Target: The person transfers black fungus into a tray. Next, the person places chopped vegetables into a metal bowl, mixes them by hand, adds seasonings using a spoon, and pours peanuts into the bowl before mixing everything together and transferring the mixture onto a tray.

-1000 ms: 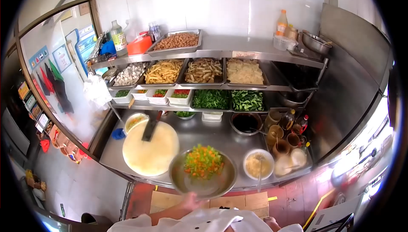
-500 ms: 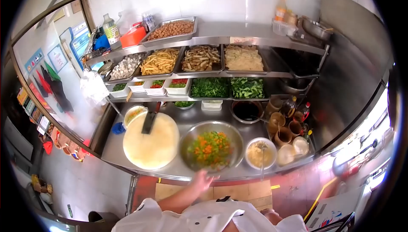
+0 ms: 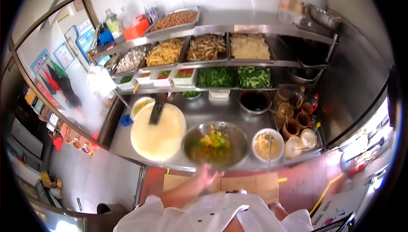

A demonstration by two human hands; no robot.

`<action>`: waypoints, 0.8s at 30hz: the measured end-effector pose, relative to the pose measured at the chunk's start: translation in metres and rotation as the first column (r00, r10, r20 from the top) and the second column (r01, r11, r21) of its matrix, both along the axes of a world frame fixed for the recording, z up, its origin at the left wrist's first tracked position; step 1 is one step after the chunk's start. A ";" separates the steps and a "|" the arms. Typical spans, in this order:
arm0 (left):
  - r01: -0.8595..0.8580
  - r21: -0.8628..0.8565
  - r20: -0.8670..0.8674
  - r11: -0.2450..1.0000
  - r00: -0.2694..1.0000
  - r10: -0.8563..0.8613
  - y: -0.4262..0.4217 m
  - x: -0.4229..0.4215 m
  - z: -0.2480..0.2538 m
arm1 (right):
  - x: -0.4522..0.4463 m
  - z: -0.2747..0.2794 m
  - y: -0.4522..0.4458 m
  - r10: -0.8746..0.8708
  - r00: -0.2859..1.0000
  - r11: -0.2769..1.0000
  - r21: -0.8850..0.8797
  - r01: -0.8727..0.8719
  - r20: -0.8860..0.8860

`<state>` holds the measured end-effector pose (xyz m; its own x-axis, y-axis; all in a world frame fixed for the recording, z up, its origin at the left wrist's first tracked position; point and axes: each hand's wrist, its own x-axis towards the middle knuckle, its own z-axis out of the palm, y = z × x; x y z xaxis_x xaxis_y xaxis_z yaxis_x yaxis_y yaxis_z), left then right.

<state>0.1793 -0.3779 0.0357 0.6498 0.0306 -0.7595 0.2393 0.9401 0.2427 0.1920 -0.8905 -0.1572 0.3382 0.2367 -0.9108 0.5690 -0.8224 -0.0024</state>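
Observation:
My left hand (image 3: 206, 176) is at the near rim of a wide metal mixing bowl (image 3: 240, 143), with the fingers closed on that edge, somewhat blurred. Inside the bowl are chopped vegetables (image 3: 214, 143), green, orange and yellow, smeared by motion, with some bits seeming to be in the air. To the bowl's left is a round pale cutting board (image 3: 158, 140) with a cleaver (image 3: 156, 113) lying on its far part. A white bowl (image 3: 267, 143) of pale chopped food, with a spoon in it, stands on the right. Only a bit of my right arm (image 3: 278, 211) shows; its hand is hidden.
Shelves behind the counter hold metal trays of fries-like strips (image 3: 165, 53), leafy greens (image 3: 254, 77) and brown pieces (image 3: 176, 20). A pot of dark liquid (image 3: 255, 101) stands at the back, with bottles (image 3: 296, 98) and brown cups (image 3: 291, 126) to the right.
The mixing bowl looks more tilted and the vegetables have shifted within it, rising towards the far side. My left hand stays at its near rim. The whole view has swung slightly.

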 end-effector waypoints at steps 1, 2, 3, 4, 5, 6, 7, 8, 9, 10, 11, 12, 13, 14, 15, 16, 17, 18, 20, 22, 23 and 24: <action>-0.017 -0.204 -0.028 0.979 1.000 0.012 0.014 0.019 -0.014 | -0.001 0.046 0.019 -0.139 0.990 0.988 -0.073 0.138 0.001; -0.041 -0.400 -0.055 0.915 0.998 0.020 0.021 0.031 -0.015 | -0.003 0.098 0.042 -0.267 0.964 0.953 -0.143 0.267 0.024; -0.237 -0.213 -0.246 0.948 0.952 0.182 -0.006 0.028 0.014 | 0.003 0.118 0.050 -0.256 0.967 0.952 -0.175 0.251 -0.002; -0.170 -0.107 -0.035 0.980 0.985 0.168 -0.026 0.014 0.040 | 0.016 0.092 0.041 -0.154 0.988 0.984 -0.089 0.155 0.021; -0.122 0.032 0.174 0.992 0.978 0.115 -0.040 -0.011 0.057 | 0.028 0.071 0.034 -0.046 0.997 0.999 -0.009 0.047 0.063; -0.094 0.184 0.347 0.978 0.938 0.024 -0.043 -0.036 0.057 | 0.041 0.044 0.025 0.059 0.991 0.996 0.061 -0.067 0.122; 0.034 0.020 0.220 0.999 0.975 -0.037 -0.023 -0.039 0.032 | 0.036 0.081 0.031 0.299 0.945 0.951 0.044 -0.308 0.135; -0.025 -0.062 0.071 0.998 0.997 0.030 -0.013 -0.022 0.002 | 0.021 0.100 0.031 0.349 0.931 0.935 0.021 -0.353 0.109; -0.092 -0.135 -0.081 0.987 0.993 0.082 -0.007 0.014 0.005 | 0.007 0.119 0.030 0.397 0.914 0.917 0.002 -0.399 0.083; -0.159 -0.182 -0.213 0.970 0.970 0.119 0.000 0.039 0.012 | 0.005 0.120 0.037 0.253 0.965 0.968 -0.016 -0.252 0.066; -0.186 -0.093 -0.192 0.978 0.967 0.166 -0.004 0.033 0.009 | 0.002 0.121 0.043 0.099 0.994 0.995 -0.033 -0.097 0.053; -0.216 -0.009 -0.157 0.976 0.964 0.212 -0.018 0.022 0.001 | 0.009 0.123 0.044 -0.055 0.997 0.997 -0.055 0.058 0.052; -0.254 0.071 -0.102 0.964 0.960 0.261 -0.034 0.016 -0.006 | 0.030 0.123 0.046 -0.073 0.995 0.996 -0.048 0.076 0.063; -0.240 0.106 0.288 0.965 0.936 0.201 -0.046 -0.014 -0.007 | 0.052 0.123 0.048 -0.090 0.993 0.995 -0.041 0.094 0.075; -0.183 0.160 0.314 0.970 0.941 0.126 -0.045 -0.024 0.018 | 0.060 0.110 0.050 0.018 0.998 1.000 -0.012 -0.017 0.067; -0.145 0.138 0.266 0.980 0.958 0.105 -0.044 -0.028 0.020 | 0.056 0.096 0.045 0.127 0.991 0.992 0.009 -0.127 0.044; -0.109 0.113 0.218 0.988 0.972 0.083 -0.044 -0.032 0.020 | 0.043 0.086 0.028 0.243 0.970 0.970 0.019 -0.244 0.006; -0.110 0.007 0.110 0.994 0.988 0.108 -0.031 -0.014 -0.001 | 0.037 0.084 0.020 0.072 0.997 0.997 0.004 -0.072 -0.026; -0.213 -0.039 -0.220 0.976 0.955 0.199 -0.026 0.043 0.039 | 0.025 0.085 0.007 -0.278 0.959 0.961 -0.026 0.277 -0.050; -0.207 -0.198 -0.074 0.958 0.978 0.196 -0.028 0.036 0.024 | 0.020 0.090 0.002 -0.008 1.000 1.000 -0.012 0.007 -0.029; -0.216 -0.055 0.040 0.975 0.975 0.218 -0.048 0.020 0.021 | 0.029 0.088 -0.002 0.191 0.981 0.981 -0.005 -0.192 -0.038; -0.233 0.098 0.154 0.968 0.964 0.216 -0.075 -0.005 0.042 | 0.028 0.070 -0.008 0.310 0.950 0.950 0.030 -0.311 0.021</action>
<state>0.1743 -0.4530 0.0774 0.7164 0.2691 -0.6437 -0.0191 0.9299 0.3674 0.2201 -0.8989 -0.0868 0.2574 0.3617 -0.8961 0.7964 -0.6046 -0.0152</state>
